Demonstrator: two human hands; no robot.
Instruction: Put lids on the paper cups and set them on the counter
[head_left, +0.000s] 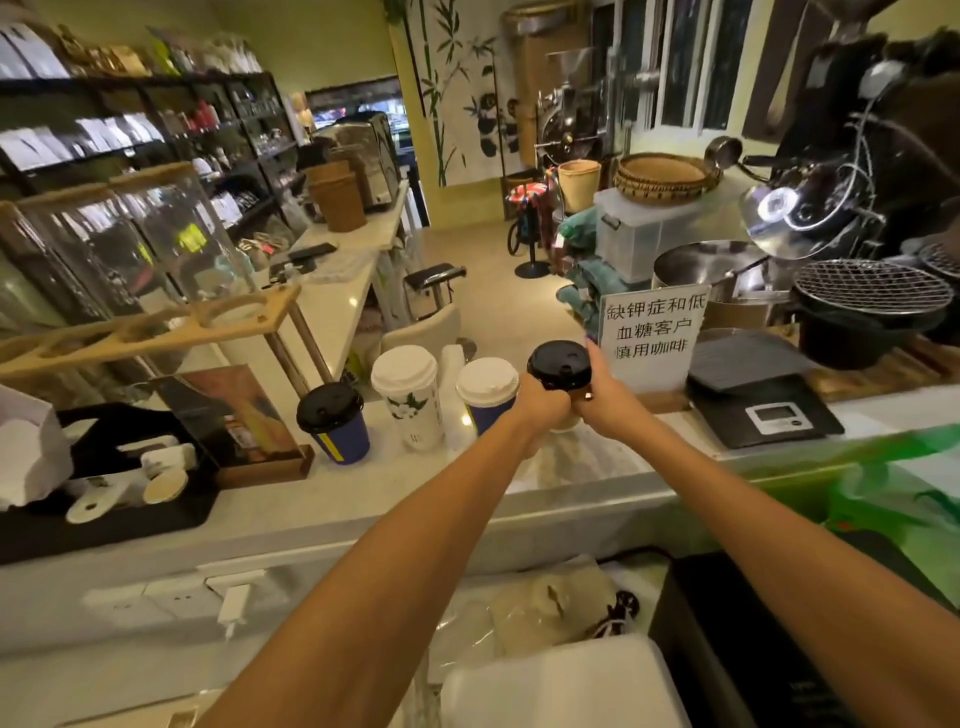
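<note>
Left hand (545, 405) and right hand (602, 395) both grip black-lidded cup (560, 365); three lidded cups (405, 395) at 9 o'clock on counter (363, 499).

Both hands (543, 402) (602, 392) gripping a black-lidded cup (559, 365), three lidded cups (332, 422) on the desk (363, 499), printed sign (652, 332) behind

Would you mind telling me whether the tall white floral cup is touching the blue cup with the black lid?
Apart. The head view shows bare counter between the tall white floral cup and the blue cup with the black lid.
</note>
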